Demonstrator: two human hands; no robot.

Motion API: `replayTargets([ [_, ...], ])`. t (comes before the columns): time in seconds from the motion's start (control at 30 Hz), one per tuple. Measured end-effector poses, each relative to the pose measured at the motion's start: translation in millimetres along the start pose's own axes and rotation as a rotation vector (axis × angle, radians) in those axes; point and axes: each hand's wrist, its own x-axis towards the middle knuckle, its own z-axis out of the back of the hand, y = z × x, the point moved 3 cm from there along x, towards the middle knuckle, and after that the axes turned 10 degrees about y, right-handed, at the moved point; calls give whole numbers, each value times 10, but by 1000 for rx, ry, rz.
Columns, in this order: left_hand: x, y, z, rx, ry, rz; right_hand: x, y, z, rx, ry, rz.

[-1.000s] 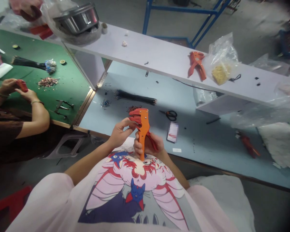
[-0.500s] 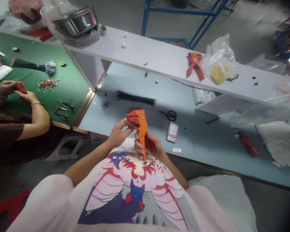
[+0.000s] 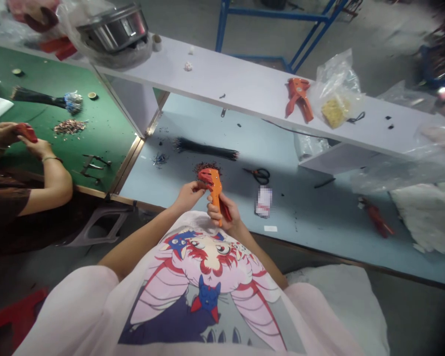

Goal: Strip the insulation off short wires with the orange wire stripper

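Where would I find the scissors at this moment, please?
In the head view, the scissors lie on the blue tabletop, right of the orange tool in the right hand and just beyond the pixelated item.

Soft, dim indoor light covers the blue workbench; glare streaks the shiny metal pot. The right edge darkens and blurs; pixelation masks a pale rectangular object.

The orange tool looks smooth and glossy; the pot is shiny metal, the bag crinkled clear plastic, the blue surface smooth and matt, the shirt printed cloth.
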Motion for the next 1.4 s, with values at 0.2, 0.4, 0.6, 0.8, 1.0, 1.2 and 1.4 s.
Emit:
replayTargets([
  [0.2, 92, 165, -69, -1, 19, 22, -45, 12, 190, 47, -30, -21],
  [0.4, -12, 22, -78, -73, 80, -95, -165, -36, 133, 14, 100, -68],
  [0.6, -161, -175, -58, -84, 79, -166, -205, -51, 33, -5, 204, -107],
  [0.8, -225, -222, -92, -179, 182, -172, -200, -64, -48, -31, 306, -120],
  [1.0, -258, -284, -78, -131, 163, -216, -199, -71, -104, -28, 370, -96],
  [1.2, -235, -243, -53, -99, 152, -180, -179, -81, -84, -50, 253, -98],
  [1.4, -183, -106, -8, -80, 131, -123, -83, -93, -59, -82, 186, -84],
])
